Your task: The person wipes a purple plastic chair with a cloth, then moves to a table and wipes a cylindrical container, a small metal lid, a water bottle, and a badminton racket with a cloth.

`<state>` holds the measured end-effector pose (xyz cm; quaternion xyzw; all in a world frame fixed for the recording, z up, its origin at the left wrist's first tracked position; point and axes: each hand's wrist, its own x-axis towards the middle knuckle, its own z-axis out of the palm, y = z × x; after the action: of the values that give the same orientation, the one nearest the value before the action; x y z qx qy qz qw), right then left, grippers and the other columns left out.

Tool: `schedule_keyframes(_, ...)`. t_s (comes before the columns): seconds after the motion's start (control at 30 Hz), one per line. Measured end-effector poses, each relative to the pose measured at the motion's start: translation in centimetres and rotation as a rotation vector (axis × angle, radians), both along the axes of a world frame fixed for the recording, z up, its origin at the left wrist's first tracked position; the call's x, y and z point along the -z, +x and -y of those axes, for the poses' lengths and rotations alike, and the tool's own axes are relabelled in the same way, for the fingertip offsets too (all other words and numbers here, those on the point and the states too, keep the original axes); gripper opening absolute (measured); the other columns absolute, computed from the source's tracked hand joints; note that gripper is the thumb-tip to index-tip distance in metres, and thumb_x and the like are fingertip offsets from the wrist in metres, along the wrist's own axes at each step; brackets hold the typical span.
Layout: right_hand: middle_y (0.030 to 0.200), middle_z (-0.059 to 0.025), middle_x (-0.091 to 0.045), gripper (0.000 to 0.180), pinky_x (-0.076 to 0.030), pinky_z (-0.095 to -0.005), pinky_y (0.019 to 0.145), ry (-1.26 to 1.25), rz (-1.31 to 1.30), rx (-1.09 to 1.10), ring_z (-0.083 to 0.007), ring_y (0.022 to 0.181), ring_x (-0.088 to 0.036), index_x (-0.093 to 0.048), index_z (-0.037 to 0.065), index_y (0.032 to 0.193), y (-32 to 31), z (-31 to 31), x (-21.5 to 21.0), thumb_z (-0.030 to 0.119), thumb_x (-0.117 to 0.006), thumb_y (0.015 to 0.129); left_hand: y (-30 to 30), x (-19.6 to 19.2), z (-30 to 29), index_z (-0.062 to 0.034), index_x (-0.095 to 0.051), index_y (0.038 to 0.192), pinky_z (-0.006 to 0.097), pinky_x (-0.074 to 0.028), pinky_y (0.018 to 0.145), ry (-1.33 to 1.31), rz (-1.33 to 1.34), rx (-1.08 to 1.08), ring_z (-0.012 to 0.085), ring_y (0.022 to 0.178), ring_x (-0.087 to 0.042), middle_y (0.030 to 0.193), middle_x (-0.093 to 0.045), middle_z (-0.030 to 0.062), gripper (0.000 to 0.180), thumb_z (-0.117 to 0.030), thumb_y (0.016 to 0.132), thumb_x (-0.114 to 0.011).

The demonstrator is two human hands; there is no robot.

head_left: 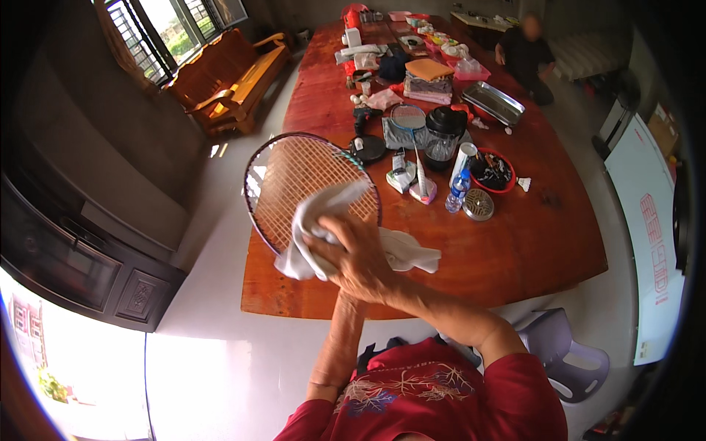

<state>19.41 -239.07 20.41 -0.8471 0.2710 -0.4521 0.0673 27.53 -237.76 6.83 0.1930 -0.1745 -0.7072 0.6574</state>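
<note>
A badminton racket (298,187) with a dark frame and orange-looking strings is tilted up over the near left part of the table. My right hand (360,257) is closed on a white cloth (305,224), which lies bunched against the lower part of the racket head. Another white cloth part (408,251) hangs out to the right of that hand; whether it is the same piece I cannot tell. My left hand (351,305) passes beneath the right one; only its wrist shows, and its fingers are hidden. Hand and cloth cover the racket's handle.
The red-brown wooden table (515,253) carries a second racket (419,158), a clear-jarred blender (445,136), a water bottle (457,191), a red bowl (507,184) and a shuttlecock (523,184). A grey chair (566,356) stands right; a person (526,59) sits at the far right.
</note>
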Motion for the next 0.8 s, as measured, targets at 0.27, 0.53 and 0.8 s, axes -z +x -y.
schedule_keyframes(0.27,0.123,-0.0120,-0.036,0.049,-0.040,-0.0377,0.095,0.679,0.223,-0.484,-0.0237,0.111,-0.045,-0.051,0.005,0.120,-11.2,-7.2,10.8,-0.005,-0.057,0.073,-0.4,-3.1,1.7,-0.0152,-0.044,0.127,0.021,-0.032,0.047,-0.018,-0.309,0.224,0.0094,0.057,-0.037,0.079,-0.046,0.0026,0.047,-0.041,0.089,-0.052)
schedule_keyframes(0.53,0.096,-0.0099,-0.044,0.043,-0.040,-0.0349,0.080,0.723,0.346,-0.217,-0.0219,0.090,-0.046,-0.043,0.007,0.107,-13.5,-7.9,11.5,0.006,-0.062,0.069,-3.2,-6.7,0.5,-0.0200,-0.044,0.130,0.019,-0.024,0.044,0.068,-0.239,0.145,0.0078,0.054,-0.032,0.077,-0.045,0.0015,0.048,-0.049,0.092,-0.039)
schedule_keyframes(0.8,0.110,-0.0169,-0.047,0.075,-0.049,-0.0379,0.079,0.832,0.120,-0.178,-0.0322,0.099,-0.054,-0.024,0.007,0.135,-9.2,-5.0,7.1,0.011,-0.068,0.074,-1.9,-7.2,0.8,-0.0140,-0.045,0.130,0.021,-0.022,0.042,-0.072,-0.261,0.170,0.0077,0.050,-0.027,0.071,-0.037,0.0003,0.041,-0.030,0.092,-0.045)
